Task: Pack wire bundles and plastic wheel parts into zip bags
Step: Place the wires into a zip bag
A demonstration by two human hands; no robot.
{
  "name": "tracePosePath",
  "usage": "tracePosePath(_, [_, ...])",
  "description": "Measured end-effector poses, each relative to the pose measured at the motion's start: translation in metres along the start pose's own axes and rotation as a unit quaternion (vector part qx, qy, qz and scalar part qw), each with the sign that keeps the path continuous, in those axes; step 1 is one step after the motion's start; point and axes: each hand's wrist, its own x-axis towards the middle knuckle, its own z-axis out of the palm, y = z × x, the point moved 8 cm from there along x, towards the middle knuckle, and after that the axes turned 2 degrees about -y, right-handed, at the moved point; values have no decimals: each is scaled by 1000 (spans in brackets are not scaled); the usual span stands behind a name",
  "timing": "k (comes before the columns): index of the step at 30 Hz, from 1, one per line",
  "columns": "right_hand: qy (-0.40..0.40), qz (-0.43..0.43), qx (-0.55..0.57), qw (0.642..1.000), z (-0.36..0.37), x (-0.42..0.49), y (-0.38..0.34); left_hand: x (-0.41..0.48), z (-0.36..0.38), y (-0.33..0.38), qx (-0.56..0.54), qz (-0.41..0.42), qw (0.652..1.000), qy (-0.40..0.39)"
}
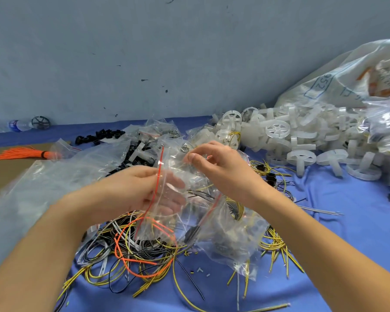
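A clear zip bag [167,212] with a red seal strip is held up over the table's middle. My left hand [142,190] grips its mouth, fingers inside behind the plastic. My right hand [214,167] pinches the bag's far edge at the top. Thin wires show inside the bag. Beneath it lies a tangle of yellow, black, white and orange wires [133,255]. White plastic wheel parts [297,136] are heaped at the right.
More zip bags [232,239] lie under the held one. A large clear bag [54,183] spreads at the left. Black parts [101,135], an orange wire bundle [20,153], a water bottle [14,126] and a big sack [347,82] line the back.
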Motion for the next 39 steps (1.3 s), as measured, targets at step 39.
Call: tracePosePath(39, [208,455,-169,849,-120,-47,239,12,-67,-18,-181,155,892,383])
